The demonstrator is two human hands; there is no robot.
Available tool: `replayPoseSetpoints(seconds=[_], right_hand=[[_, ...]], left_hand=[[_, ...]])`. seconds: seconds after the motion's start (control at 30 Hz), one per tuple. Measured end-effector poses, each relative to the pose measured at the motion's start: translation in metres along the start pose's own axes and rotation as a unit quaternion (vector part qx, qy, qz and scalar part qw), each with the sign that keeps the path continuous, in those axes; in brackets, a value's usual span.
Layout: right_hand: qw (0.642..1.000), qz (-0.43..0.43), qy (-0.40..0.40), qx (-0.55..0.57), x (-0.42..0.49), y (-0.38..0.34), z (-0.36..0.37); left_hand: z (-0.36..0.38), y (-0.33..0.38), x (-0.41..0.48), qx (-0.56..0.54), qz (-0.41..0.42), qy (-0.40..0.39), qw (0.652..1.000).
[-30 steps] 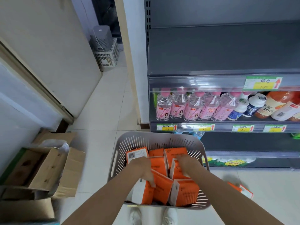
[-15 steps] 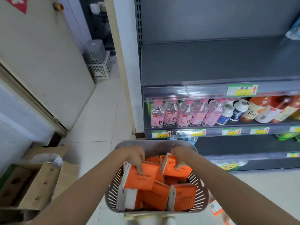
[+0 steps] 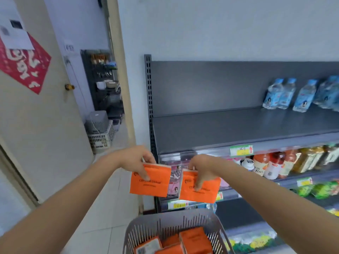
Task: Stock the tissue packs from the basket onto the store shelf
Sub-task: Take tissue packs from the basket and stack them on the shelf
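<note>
Left hand (image 3: 134,159): pinches an orange tissue pack (image 3: 152,184) at its top edge.
Right hand (image 3: 201,168): grips a second pack (image 3: 201,191), in front of the grey shelf (image 3: 238,129).
Basket (image 3: 176,219): holds more packs (image 3: 194,239).

Soft, even indoor light is spread across the scene, few shadows cast on the grey shelf (image 3: 220,129). Straight lines are bowed toward the frame's edges. Blue bottles (image 3: 278,96) at upper right and the basket (image 3: 165,227) at bottom are blurred.
</note>
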State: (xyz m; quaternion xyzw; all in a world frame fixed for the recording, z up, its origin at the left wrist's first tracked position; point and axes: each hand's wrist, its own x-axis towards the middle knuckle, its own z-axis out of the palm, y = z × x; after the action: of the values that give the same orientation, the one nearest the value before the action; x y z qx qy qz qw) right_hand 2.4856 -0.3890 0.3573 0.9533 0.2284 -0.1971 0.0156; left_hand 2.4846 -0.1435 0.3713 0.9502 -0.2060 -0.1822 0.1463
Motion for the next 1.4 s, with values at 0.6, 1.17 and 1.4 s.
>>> replayPoseSetpoints(seconds=[0.6,1.17,1.4], right_hand=[[0.989,0.046,0.131,-0.045,0.034,0.115,-0.152],[0.987,-0.040,0.148,-0.039,0.160,0.192,-0.162],[0.990,0.028,0.134,-0.034,0.154,0.208,-0.163]], left_hand=[[-0.131,0.025,0.178,-0.021,0.006,0.233,0.972],[-0.131,0.002,0.300,0.112,-0.100,0.292,0.945],[-0.121,-0.008,0.282,0.134,-0.116,0.374,0.910]])
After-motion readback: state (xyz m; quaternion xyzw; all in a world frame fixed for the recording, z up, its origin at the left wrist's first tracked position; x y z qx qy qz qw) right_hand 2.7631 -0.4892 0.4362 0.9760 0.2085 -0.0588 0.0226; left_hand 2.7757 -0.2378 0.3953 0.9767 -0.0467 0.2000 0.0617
